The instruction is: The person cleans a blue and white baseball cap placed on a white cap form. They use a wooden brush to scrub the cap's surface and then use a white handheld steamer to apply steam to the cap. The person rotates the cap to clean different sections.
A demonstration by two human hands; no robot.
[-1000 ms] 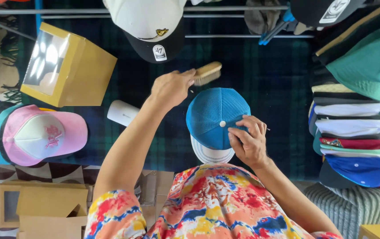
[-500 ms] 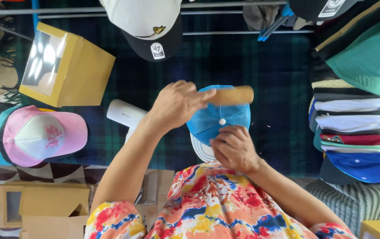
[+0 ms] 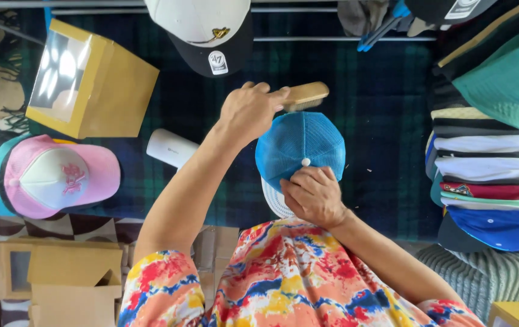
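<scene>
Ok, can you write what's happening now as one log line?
left hand: holds wooden brush | brush: at blue cap edge | right hand: steadies cap | pink cap: left

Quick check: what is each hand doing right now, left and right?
Left hand: closed around a wooden brush, at the far edge of the blue mesh cap.
Right hand: resting on the cap's near side, steadying it.

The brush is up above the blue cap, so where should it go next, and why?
Probably back down onto the blue cap for another stroke. The left hand holds the wooden brush just past the cap's far edge, off the mesh, while the right hand pins the near side steady. Small pale specks lie on the dark plaid cloth beside it, which hints that brushing is under way.
</scene>
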